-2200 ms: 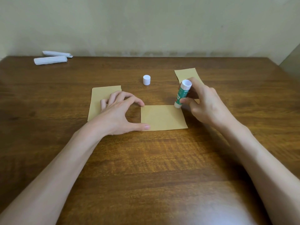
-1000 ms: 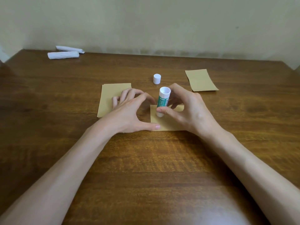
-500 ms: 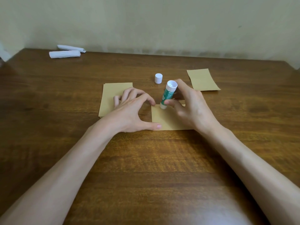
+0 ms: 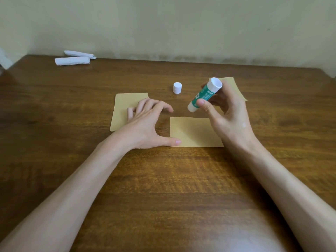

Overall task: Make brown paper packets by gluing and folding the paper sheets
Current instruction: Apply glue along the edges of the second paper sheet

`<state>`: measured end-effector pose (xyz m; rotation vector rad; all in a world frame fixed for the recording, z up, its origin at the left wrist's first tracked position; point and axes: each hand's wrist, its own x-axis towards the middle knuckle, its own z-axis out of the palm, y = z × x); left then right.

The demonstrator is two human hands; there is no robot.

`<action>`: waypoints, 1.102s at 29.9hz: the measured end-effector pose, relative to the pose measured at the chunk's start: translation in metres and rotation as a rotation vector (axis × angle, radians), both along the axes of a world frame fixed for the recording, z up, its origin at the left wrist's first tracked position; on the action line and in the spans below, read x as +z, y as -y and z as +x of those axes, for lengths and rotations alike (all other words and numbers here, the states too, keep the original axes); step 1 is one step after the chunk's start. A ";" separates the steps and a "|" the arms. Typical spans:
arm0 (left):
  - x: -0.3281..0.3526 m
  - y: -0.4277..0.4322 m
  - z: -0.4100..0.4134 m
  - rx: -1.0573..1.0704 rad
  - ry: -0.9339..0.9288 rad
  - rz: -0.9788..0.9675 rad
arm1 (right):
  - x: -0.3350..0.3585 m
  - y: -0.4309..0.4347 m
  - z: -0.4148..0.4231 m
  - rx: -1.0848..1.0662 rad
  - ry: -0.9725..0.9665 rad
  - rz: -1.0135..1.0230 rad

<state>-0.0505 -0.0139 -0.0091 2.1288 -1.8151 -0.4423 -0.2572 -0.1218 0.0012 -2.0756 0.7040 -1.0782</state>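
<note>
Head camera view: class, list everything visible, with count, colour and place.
brown wooden table: one, brown, lower view
pale plain wall: one, greenish beige, behind table
single brown paper sheet: one, brown, centre, under left thumb
stack of brown paper sheets: one, brown, under left fingers
far brown paper piece: one, brown, behind right hand
small white plastic cap: one, white, beyond centre sheet
green-white glue stick: one, green, tilted in right hand
white folded paper bundles: two, white, far left corner
left hand: one, thumb on sheet
right hand: one, grips glue stick
</note>
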 end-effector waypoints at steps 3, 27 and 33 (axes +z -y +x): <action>0.000 -0.001 0.000 -0.016 -0.001 -0.013 | 0.001 -0.002 -0.001 0.102 -0.069 0.028; -0.003 0.001 0.002 -0.025 0.026 -0.005 | -0.003 -0.016 0.016 0.143 -0.347 -0.130; -0.002 0.001 0.002 -0.024 0.033 0.002 | -0.007 -0.013 0.021 0.086 -0.347 -0.138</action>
